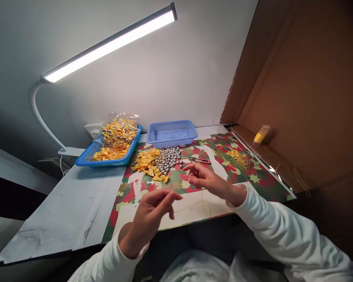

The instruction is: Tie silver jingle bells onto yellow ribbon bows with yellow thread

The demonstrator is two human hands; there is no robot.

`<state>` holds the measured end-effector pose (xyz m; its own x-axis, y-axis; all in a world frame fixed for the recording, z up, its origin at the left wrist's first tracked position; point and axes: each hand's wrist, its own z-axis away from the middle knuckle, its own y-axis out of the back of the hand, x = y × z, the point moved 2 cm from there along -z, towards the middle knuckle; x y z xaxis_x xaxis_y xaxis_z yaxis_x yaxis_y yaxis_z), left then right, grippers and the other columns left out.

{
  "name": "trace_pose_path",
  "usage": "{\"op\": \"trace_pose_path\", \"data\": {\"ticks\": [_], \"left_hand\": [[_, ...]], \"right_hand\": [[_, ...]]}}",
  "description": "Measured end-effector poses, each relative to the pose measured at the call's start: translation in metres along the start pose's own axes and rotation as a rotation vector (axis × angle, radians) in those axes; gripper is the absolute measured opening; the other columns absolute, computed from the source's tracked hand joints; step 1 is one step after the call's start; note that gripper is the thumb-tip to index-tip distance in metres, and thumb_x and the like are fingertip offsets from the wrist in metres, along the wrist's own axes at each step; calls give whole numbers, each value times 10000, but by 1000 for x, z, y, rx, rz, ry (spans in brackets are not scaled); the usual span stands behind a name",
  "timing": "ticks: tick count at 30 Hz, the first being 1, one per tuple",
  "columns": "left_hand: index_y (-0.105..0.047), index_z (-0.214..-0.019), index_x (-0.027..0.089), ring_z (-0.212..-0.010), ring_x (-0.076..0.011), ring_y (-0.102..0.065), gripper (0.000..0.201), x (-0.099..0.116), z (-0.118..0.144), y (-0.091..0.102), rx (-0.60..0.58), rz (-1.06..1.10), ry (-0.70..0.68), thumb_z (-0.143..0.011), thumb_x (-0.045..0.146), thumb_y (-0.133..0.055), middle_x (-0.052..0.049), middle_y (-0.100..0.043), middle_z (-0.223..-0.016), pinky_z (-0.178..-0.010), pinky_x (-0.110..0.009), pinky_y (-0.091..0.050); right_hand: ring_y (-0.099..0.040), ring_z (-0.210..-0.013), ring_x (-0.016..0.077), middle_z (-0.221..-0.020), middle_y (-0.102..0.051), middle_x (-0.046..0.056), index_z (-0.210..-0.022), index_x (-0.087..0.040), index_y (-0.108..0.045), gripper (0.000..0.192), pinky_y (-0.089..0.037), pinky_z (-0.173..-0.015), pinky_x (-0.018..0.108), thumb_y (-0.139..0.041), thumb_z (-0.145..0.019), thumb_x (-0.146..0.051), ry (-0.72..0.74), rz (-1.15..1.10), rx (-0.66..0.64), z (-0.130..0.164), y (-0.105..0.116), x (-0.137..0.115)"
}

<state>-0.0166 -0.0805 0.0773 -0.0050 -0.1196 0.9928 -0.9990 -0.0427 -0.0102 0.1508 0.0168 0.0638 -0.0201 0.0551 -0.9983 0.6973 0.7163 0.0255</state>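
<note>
My left hand (pixel 153 211) is over the near edge of the table, its fingers curled and thumb pressed to the index finger; what it pinches, if anything, is too small to make out. Above the mat, my right hand (pixel 209 181) has bent fingers, and a thin pale thread (pixel 202 201) hangs down from under it. Just beyond the hands lie a pile of silver round beads (pixel 168 158) and a heap of yellow ribbon bows (pixel 148 161). Small red-handled thread snips (pixel 199 160) rest near my right fingertips.
A blue basket (pixel 106 162) at left holds bagged yellow bows and beads. Behind the beads stands a lilac-blue basket (pixel 172 141). Yellow cord scraps (pixel 237 156) lie at right. A yellow-filled bottle (pixel 261 134) stands by the cardboard wall. A lit lamp (pixel 111 45) reaches overhead.
</note>
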Motion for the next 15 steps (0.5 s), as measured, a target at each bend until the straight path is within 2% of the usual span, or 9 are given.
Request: {"op": "trace_pose_path", "data": {"ticks": [2,4,6,8,11,15], "left_hand": [[-701,-707,155,-396,-51,-326,345,-3,-15,13,80,144,85,-744,498,-702,57,-392,-487,-375,-185,-261],[-697,-711,142,-421,-37,-235,369,-3,-30,24,101,187,138,-708,509,-733,82,-293,-493,-382,-170,-187],[-696,-719,127,-446,-37,-200,399,-2,-45,29,62,154,176,-691,523,-741,87,-260,-507,-399,-172,-159],[-696,-722,123,-450,-40,-188,425,-4,-57,27,-4,88,202,-691,545,-729,90,-243,-504,-405,-178,-155],[-699,-711,130,-435,-48,-203,436,-13,-71,14,-85,-34,179,-725,565,-679,84,-261,-483,-398,-186,-162],[-721,-705,146,-441,-79,-349,368,-27,-78,-1,-80,-184,22,-799,490,-630,31,-443,-479,-400,-199,-260]], "right_hand": [[-448,-642,108,-739,-461,-27,-1101,-179,-552,310,-403,-588,233,-580,-834,-335,-35,217,52,-8,13,16],[-522,-760,153,-831,-553,26,-1033,-172,-614,231,-446,-681,285,-585,-816,-248,-30,538,69,-14,26,28],[-546,-934,214,-980,-606,80,-929,-177,-669,143,-446,-812,353,-605,-807,-216,15,843,104,-19,38,35],[-528,-1039,241,-1079,-612,92,-908,-186,-681,119,-419,-894,379,-608,-830,-236,23,1061,212,-26,52,37],[-526,-1048,267,-1091,-604,113,-983,-172,-645,175,-409,-903,408,-627,-839,-269,-78,1200,388,-39,71,44],[-525,-1026,303,-1042,-597,148,-900,-150,-586,115,-409,-867,436,-627,-837,-237,-160,1180,437,-52,80,62]]}}
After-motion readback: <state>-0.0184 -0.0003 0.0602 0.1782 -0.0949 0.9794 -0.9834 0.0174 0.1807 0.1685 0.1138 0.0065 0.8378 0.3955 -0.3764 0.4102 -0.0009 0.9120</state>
